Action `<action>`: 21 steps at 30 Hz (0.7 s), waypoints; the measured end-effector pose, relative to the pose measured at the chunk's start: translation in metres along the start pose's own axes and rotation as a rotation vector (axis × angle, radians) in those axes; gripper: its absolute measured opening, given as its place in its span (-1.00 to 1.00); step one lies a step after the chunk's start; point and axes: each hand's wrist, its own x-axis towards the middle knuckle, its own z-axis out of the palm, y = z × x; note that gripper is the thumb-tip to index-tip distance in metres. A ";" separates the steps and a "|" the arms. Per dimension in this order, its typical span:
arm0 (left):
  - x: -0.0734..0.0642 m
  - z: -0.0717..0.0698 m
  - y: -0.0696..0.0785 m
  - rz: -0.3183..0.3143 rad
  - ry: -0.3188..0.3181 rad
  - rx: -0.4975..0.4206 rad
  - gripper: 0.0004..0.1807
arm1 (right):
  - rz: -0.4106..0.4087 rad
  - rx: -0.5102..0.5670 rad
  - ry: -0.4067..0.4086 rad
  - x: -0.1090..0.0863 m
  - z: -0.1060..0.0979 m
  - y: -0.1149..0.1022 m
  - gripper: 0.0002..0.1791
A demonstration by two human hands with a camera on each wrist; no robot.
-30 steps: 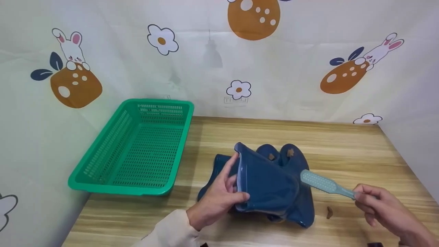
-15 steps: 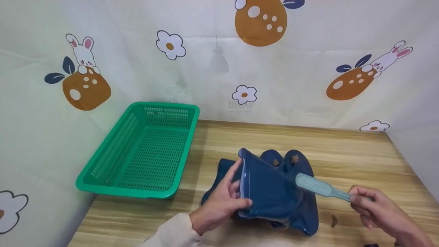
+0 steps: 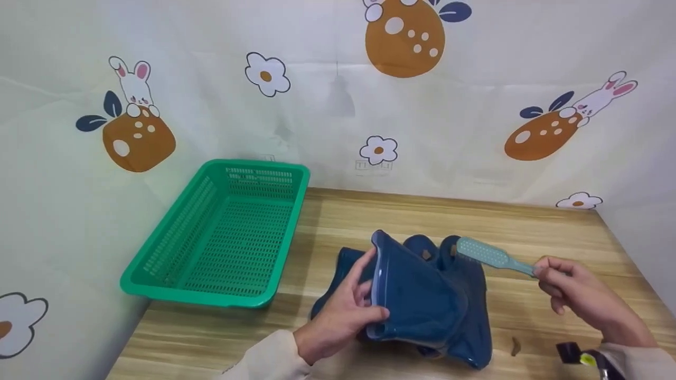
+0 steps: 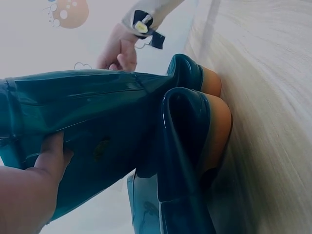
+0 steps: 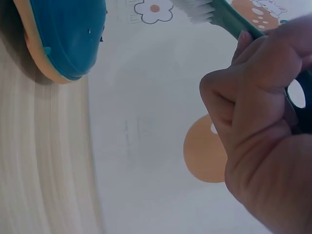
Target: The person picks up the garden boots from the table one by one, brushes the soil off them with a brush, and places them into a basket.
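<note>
Closely curled right grip (image 3: 578, 290) round brush (image 3: 483, 253).

Hardly a Word to Be Read

What lettering there is stands on the pale wall sheet (image 3: 449, 124). In the head view, a faint grey boxed mark (image 3: 363, 165) sits low on it, overlapped by the lower petals of a printed white flower (image 3: 378, 150). Its left end looks like "TI"; the strokes at its right end are uncertain, and the flower hides the middle. A paler line beneath is too faint to read. Another box outline (image 3: 268, 158) peeps above the far rim of the green basket (image 3: 290, 227), illegible. The right wrist view shows pale grey print (image 5: 134, 129), too blurred to decipher.
</note>
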 end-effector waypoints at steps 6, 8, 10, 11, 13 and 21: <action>0.000 -0.002 -0.001 -0.022 0.023 -0.029 -0.02 | 0.109 -0.119 0.057 0.020 0.001 -0.005 -0.78; 0.000 -0.002 -0.002 -0.018 0.020 -0.050 -0.04 | 0.141 -0.147 0.062 0.024 0.000 -0.003 -0.81; -0.001 -0.001 -0.003 -0.013 0.013 -0.068 -0.05 | 0.163 -0.167 0.058 0.027 0.000 0.000 -0.82; -0.001 -0.001 -0.003 -0.011 0.010 -0.074 -0.06 | 0.177 -0.177 0.060 0.028 -0.001 0.001 -0.83; 0.000 -0.001 -0.003 -0.010 0.006 -0.079 -0.06 | 0.194 -0.192 0.060 0.030 -0.001 0.002 -0.84; -0.002 -0.002 -0.002 -0.009 0.012 -0.040 -0.05 | 0.229 -0.304 0.143 0.039 -0.004 0.002 -0.87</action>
